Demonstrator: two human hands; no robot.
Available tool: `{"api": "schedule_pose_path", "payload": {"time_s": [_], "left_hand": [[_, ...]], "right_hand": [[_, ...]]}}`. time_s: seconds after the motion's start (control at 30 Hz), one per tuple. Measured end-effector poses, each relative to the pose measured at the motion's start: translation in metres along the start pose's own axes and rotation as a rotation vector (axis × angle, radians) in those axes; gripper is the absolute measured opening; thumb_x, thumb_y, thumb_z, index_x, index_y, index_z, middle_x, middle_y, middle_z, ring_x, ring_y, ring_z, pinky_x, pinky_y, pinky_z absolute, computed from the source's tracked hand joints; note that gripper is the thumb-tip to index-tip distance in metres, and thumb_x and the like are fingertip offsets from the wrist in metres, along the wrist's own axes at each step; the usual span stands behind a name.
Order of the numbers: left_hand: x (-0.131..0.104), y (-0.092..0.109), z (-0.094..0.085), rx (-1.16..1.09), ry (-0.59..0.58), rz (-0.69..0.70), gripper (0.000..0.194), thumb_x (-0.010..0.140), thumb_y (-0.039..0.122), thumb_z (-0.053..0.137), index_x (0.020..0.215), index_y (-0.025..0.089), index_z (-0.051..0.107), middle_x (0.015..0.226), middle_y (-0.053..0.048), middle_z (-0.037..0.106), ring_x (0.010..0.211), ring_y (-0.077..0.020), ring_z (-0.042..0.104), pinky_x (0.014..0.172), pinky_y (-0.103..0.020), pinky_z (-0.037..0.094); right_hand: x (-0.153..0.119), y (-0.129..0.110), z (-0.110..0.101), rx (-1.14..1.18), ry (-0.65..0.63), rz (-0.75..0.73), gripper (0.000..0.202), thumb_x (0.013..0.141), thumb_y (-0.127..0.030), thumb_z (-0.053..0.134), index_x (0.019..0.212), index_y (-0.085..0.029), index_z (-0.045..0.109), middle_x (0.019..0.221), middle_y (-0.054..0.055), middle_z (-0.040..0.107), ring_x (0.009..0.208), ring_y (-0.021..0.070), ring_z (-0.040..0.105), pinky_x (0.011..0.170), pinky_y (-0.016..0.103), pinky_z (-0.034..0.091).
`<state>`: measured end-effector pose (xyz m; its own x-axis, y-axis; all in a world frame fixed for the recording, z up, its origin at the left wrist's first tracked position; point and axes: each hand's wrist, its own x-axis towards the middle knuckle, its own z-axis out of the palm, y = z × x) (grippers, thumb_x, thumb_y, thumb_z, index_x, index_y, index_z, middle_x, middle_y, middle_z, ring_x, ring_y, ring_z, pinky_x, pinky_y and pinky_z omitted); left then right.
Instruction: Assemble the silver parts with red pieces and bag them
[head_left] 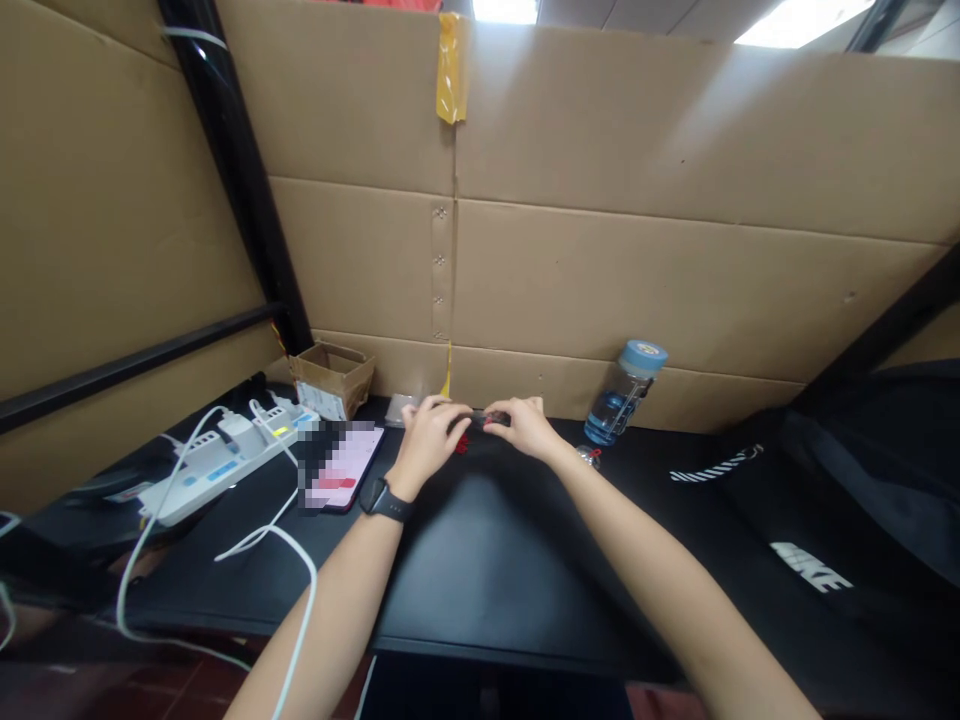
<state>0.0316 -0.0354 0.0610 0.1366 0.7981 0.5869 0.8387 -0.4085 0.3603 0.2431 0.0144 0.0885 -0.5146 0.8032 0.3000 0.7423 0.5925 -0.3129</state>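
Near the back of the black desk, my left hand and my right hand come close together. Between their fingertips is a small dark object with some red at its right end; it is too small and blurred to name. Both hands are closed, thumb against fingers, gripping its two ends. Just under my left fingertips lies a little red thing, partly hidden. Behind my left hand rests a flat clear packet or case. A dark watch is on my left wrist.
On the left are a white power strip with cables, an open cardboard box and a phone. A blue-capped bottle and a small shiny item stand right. Dark fabric covers the right side; cardboard walls enclose the desk.
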Motion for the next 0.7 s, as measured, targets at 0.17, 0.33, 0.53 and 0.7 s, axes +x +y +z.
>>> {"api": "schedule_pose_path", "payload": {"time_s": [0.17,0.33,0.53,0.7], "left_hand": [[0.005,-0.033,-0.014,0.096,0.147,-0.256,0.022,0.098,0.029,0.052,0.109,0.028,0.07,0.117,-0.006,0.074,0.121,-0.0286,0.053,0.095,-0.046,0.028],[0.004,-0.049,-0.013,0.13,0.146,-0.32,0.02,0.094,0.024,0.053,0.1,0.026,0.072,0.112,-0.007,0.075,0.119,-0.0299,0.053,0.093,-0.046,0.029],[0.004,-0.051,-0.011,0.149,0.126,-0.323,0.018,0.093,0.025,0.054,0.094,0.026,0.072,0.11,-0.007,0.075,0.119,-0.0304,0.052,0.093,-0.048,0.029],[0.003,-0.054,-0.011,0.159,0.075,-0.292,0.017,0.091,0.024,0.056,0.099,0.028,0.071,0.112,-0.006,0.074,0.118,-0.0302,0.053,0.09,-0.046,0.031]], "right_hand": [[0.04,0.001,0.031,-0.327,0.029,0.037,0.018,0.097,-0.035,0.064,0.108,-0.024,0.073,0.097,0.009,0.076,0.095,0.0236,0.062,0.091,0.04,0.024],[0.061,-0.004,0.063,-0.379,0.008,0.0,0.018,0.099,-0.021,0.055,0.104,-0.019,0.072,0.099,0.012,0.075,0.104,0.0263,0.056,0.094,0.043,0.023],[0.065,-0.005,0.08,-0.369,-0.007,0.017,0.026,0.1,-0.019,0.049,0.1,-0.018,0.075,0.106,0.013,0.071,0.109,0.0281,0.051,0.091,0.044,0.027],[0.059,-0.002,0.074,-0.321,-0.067,0.004,0.017,0.09,-0.025,0.064,0.102,-0.021,0.075,0.108,0.011,0.07,0.108,0.0278,0.053,0.091,0.042,0.03]]}}
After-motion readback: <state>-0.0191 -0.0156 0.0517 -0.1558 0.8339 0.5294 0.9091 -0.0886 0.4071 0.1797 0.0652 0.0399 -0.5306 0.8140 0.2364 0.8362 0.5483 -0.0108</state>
